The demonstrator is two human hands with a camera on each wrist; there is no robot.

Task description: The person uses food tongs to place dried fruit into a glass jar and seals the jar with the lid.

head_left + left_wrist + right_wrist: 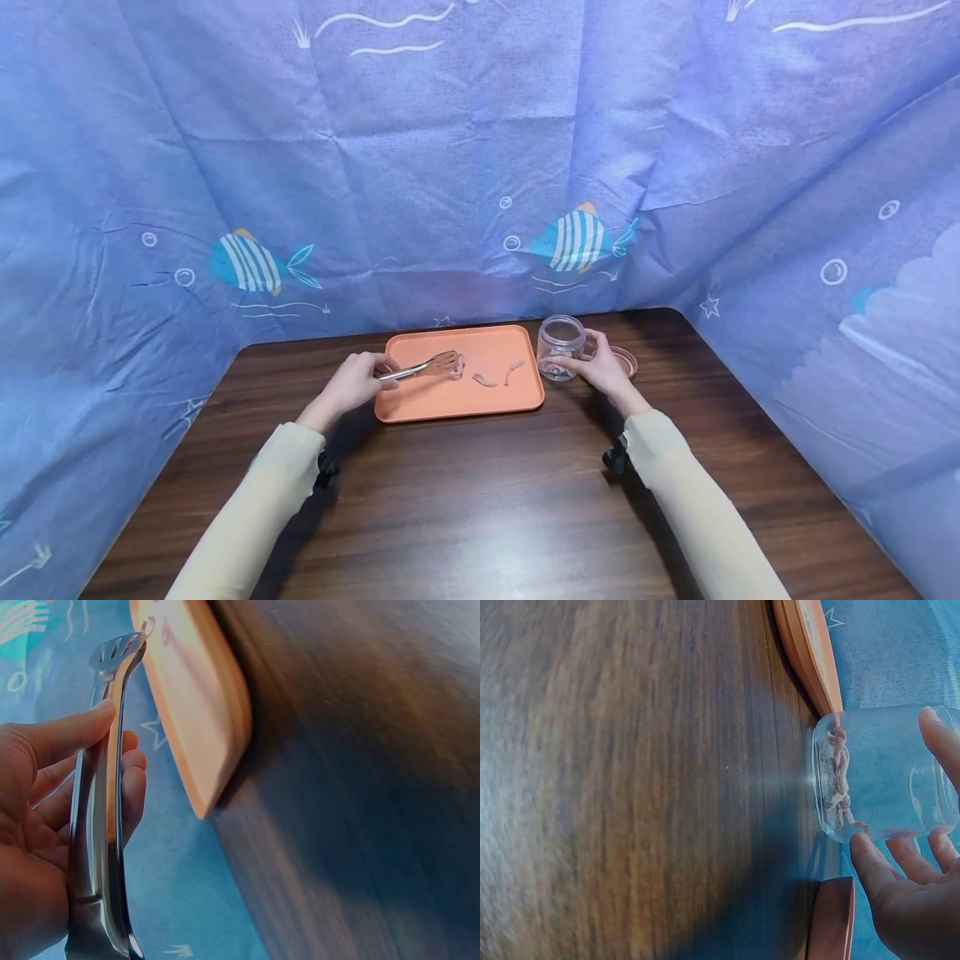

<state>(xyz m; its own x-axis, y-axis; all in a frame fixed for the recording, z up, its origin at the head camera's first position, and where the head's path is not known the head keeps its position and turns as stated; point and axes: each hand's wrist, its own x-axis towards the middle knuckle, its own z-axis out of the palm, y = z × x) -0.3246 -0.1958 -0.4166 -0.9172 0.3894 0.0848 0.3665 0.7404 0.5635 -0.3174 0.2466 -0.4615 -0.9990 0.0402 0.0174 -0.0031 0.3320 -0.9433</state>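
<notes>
My left hand [356, 382] grips metal tongs [101, 825] around the arms, thumb on one side and fingers on the other. The slotted tips [444, 362] are over the orange tray [420, 402], at a pale pinkish piece [457, 367]; whether they pinch it I cannot tell. Two more thin pinkish pieces, one curved [483, 381] and one longer [513, 369], lie on the tray. My right hand [602, 367] holds a clear jar [561, 337] upright from its right side. Some pinkish, knobbly pieces [840, 776] sit at the jar's bottom.
A pinkish-brown round lid [627, 360] lies on the dark wooden table [480, 500], right of the jar and partly behind my right hand. The tray stands just left of the jar. A blue fish-print curtain [465, 167] hangs behind the table.
</notes>
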